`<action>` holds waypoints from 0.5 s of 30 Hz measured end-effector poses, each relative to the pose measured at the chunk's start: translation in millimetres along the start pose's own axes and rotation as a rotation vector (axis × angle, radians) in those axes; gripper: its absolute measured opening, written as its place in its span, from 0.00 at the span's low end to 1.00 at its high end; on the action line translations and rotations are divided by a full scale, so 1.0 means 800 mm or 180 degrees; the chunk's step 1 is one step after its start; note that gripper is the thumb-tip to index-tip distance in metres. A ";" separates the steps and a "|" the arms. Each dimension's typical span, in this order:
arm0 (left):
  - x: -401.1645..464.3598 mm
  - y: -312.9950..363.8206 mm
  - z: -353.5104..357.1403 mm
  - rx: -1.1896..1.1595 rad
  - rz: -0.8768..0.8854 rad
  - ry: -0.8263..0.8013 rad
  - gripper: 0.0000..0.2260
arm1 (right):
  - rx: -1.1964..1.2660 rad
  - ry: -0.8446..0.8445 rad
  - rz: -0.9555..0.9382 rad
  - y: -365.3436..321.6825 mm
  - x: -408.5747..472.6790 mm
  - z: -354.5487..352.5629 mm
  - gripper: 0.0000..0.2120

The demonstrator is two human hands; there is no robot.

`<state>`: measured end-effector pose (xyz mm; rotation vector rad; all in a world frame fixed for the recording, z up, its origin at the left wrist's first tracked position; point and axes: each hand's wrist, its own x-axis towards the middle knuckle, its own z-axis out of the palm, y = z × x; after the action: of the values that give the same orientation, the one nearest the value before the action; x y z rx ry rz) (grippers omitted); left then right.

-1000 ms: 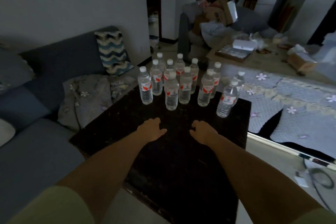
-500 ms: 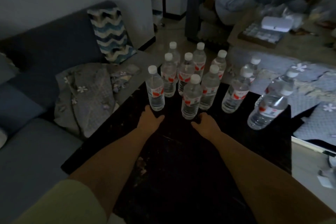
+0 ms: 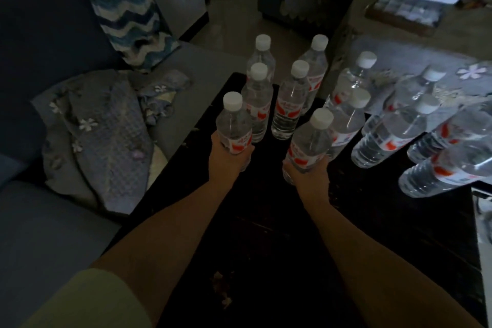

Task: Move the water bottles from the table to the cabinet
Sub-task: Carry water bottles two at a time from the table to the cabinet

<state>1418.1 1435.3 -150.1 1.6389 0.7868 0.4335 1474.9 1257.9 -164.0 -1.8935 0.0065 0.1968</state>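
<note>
Several clear water bottles with white caps and red labels stand on the dark table. My left hand grips the lower half of the nearest left bottle. My right hand grips the nearest middle bottle around its base. Both held bottles are upright at the front of the group. Behind them stand more bottles, and others spread to the right. No cabinet is in view.
A grey sofa with a crumpled flowered blanket and a zigzag cushion lies left of the table. A quilted flowered cover lies at the right. Cluttered furniture and a tray stand at the back.
Both hands have moved forward across the table and closed around the two nearest bottles. The view has come closer to the bottles and tilted down.
</note>
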 end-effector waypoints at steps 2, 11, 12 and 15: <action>0.006 0.002 0.002 0.0197 -0.0002 0.0023 0.30 | -0.0113 0.0031 -0.0079 0.000 0.006 0.001 0.35; -0.013 0.000 -0.014 0.0359 -0.0066 -0.0342 0.30 | -0.0297 -0.0189 -0.0067 -0.001 -0.020 -0.015 0.38; -0.016 0.000 -0.014 0.0405 -0.0081 -0.0466 0.31 | -0.0302 -0.0224 -0.0047 -0.001 -0.025 -0.018 0.38; -0.032 0.010 -0.011 0.0669 -0.0138 -0.0887 0.32 | -0.0350 -0.0246 0.0070 -0.001 -0.045 -0.037 0.35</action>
<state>1396.3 1423.0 -136.8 1.8252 0.6728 0.0888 1443.2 1227.0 -148.6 -1.9948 -0.0367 0.2903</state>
